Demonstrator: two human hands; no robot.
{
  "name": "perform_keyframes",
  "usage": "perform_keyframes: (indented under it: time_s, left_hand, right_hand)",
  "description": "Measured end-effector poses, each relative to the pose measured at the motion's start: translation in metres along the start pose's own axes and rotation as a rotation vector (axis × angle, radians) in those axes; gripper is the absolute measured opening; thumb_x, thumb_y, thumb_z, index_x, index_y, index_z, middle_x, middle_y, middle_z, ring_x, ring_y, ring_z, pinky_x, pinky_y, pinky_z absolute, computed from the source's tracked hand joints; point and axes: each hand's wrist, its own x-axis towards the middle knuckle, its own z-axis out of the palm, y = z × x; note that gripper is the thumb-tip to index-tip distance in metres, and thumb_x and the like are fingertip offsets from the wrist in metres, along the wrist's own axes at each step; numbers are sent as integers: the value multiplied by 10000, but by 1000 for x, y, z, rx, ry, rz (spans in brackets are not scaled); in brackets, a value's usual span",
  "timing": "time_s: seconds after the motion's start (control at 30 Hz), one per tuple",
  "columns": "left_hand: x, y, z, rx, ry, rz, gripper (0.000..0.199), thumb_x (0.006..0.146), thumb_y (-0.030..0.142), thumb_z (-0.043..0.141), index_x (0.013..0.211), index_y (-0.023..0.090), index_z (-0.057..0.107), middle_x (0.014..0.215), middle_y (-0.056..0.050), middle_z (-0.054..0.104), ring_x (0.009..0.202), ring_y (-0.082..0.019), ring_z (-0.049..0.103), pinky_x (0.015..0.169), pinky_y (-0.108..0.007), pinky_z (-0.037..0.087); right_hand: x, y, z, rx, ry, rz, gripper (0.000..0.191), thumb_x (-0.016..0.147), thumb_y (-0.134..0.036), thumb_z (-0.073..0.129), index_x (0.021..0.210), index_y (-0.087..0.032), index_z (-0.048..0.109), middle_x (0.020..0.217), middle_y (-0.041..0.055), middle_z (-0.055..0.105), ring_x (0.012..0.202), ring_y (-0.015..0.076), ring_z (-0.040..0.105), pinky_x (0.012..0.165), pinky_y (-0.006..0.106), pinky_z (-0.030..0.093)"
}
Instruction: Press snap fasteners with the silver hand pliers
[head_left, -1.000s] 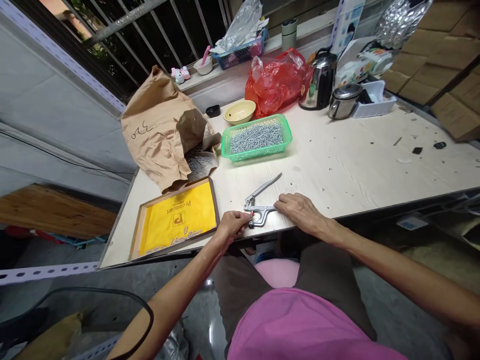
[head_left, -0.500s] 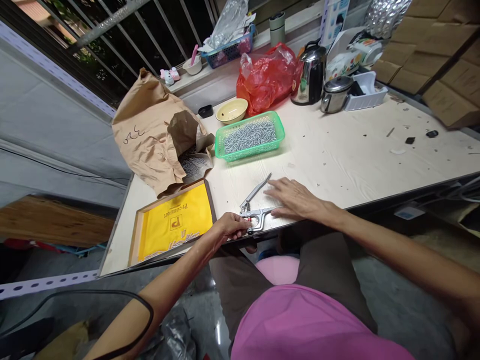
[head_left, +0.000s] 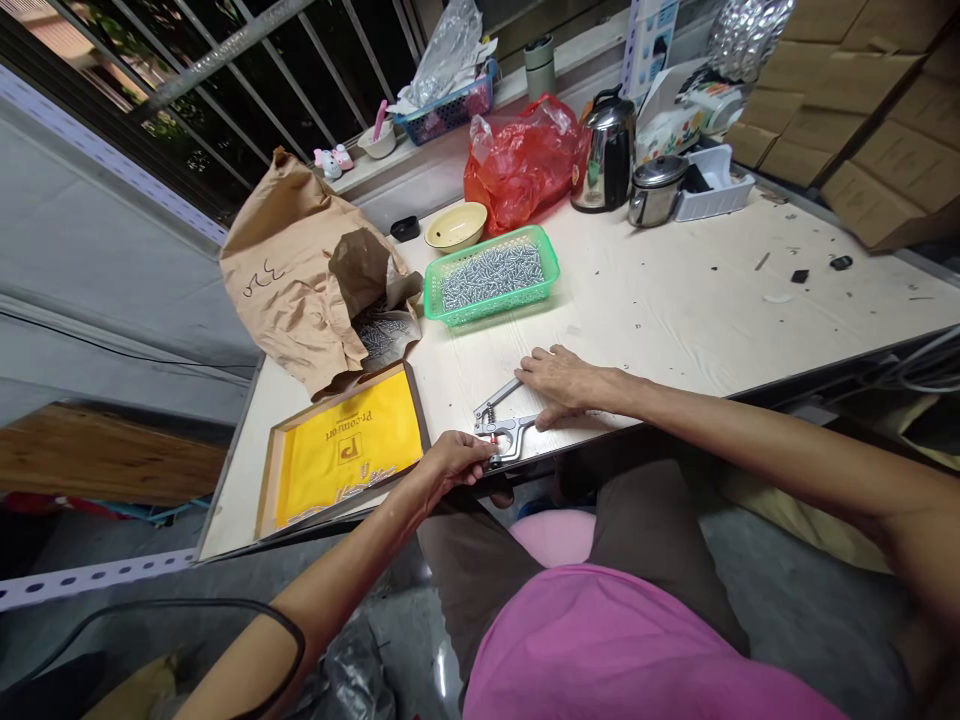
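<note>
Grey metal hand pliers point(head_left: 512, 428) with a coil spring and two spread handles lie at the table's front edge. My right hand point(head_left: 562, 383) spans the handles, with its fingers over the end of the upper one and its thumb at the lower one. My left hand point(head_left: 463, 457) is closed in a pinch at the jaw end, beside a small red part; what sits between its fingertips is too small to make out. To the left, a shallow tray point(head_left: 421, 405) holds a yellow printed bag point(head_left: 375, 425) with several small pale metal pieces on it.
Behind the pliers stands a green basket point(head_left: 551, 255) full of small metal pieces. An open brown paper bag point(head_left: 289, 270) with similar pieces is at the left. Farther back are a cream bowl point(head_left: 457, 228), red plastic bag point(head_left: 517, 170), kettle point(head_left: 606, 150) and lidded steel pot point(head_left: 656, 192).
My right hand has closed in on the pliers, its fingers now over the upper handle, which has swung lower toward the other handle. My left hand stays at the jaw. The view has shifted slightly.
</note>
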Motion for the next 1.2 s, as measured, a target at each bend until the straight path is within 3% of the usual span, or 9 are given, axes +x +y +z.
perform_keyframes:
  time_s: [0.1, 0.23, 0.33, 0.4, 0.5, 0.63, 0.73, 0.9, 1.2]
  left_hand:
    - [-6, -1, 4, 24, 37, 31, 330, 648, 416, 737, 630, 124, 585, 415, 46, 500, 334, -55, 417, 362, -175, 318]
    - [-21, 2, 10, 310, 249, 207, 330, 762, 431, 609, 596, 147, 585, 391, 39, 482, 323, -71, 413, 382, -192, 317]
    - [-26, 6, 12, 476, 305, 248, 289, 791, 388, 569, 638, 151, 629, 418, 26, 506, 367, -101, 464, 422, -212, 335]
    - [-27, 8, 12, 556, 387, 315, 263, 802, 355, 560, 661, 151, 645, 488, 4, 548, 464, -123, 520, 490, -228, 370]
    - [-22, 12, 16, 687, 539, 570, 192, 817, 313, 568, 820, 151, 672, 754, -52, 636, 713, -165, 583, 667, -268, 435]
    - [-5, 23, 30, 897, 461, 900, 374, 796, 268, 621, 1151, 164, 566, 1155, -111, 583, 1075, -243, 504, 914, -383, 424]
    - [9, 33, 38, 1001, 372, 957, 493, 799, 253, 615, 1262, 186, 459, 1276, -116, 510, 1159, -255, 453, 959, -425, 407]
    - [18, 48, 36, 1127, 303, 924, 569, 771, 309, 653, 1276, 167, 431, 1176, -122, 534, 1088, -266, 483, 926, -430, 423]
    - [23, 56, 32, 1137, 253, 928, 337, 765, 325, 654, 1069, 187, 606, 982, -72, 567, 964, -235, 506, 817, -347, 448]
  right_hand:
    - [-3, -2, 1, -7, 14, 7, 567, 662, -558, 704, 1013, -126, 595, 1041, 126, 574, 967, 265, 456, 762, 349, 326]
    - [-7, -4, 3, 3, 5, 2, 458, 712, -484, 704, 974, -124, 598, 1015, 115, 574, 970, 254, 461, 755, 340, 308]
    - [-9, -5, 4, 15, 26, 8, 428, 734, -463, 700, 973, -124, 593, 1016, 107, 572, 976, 253, 463, 752, 339, 306]
    - [-11, -6, 3, 18, 32, 6, 412, 739, -451, 703, 962, -123, 593, 1008, 104, 576, 971, 252, 469, 746, 338, 310]
    - [-15, -9, 3, 21, 41, -11, 363, 754, -411, 702, 941, -119, 595, 997, 102, 582, 958, 242, 479, 745, 333, 323]
    - [-17, -12, 4, 34, 73, -5, 334, 781, -374, 684, 967, -112, 594, 1011, 112, 577, 967, 236, 484, 751, 328, 348]
    - [-18, -12, 3, 62, 46, 41, 391, 770, -391, 690, 1020, -108, 588, 1035, 125, 568, 973, 240, 488, 746, 327, 374]
    - [-19, -10, 1, 45, -20, 133, 551, 704, -424, 730, 1111, -88, 573, 1082, 143, 572, 989, 281, 492, 727, 342, 408]
    - [-23, -21, 6, -7, -13, 138, 224, 844, -303, 605, 952, -109, 632, 957, 134, 612, 939, 250, 533, 742, 335, 379]
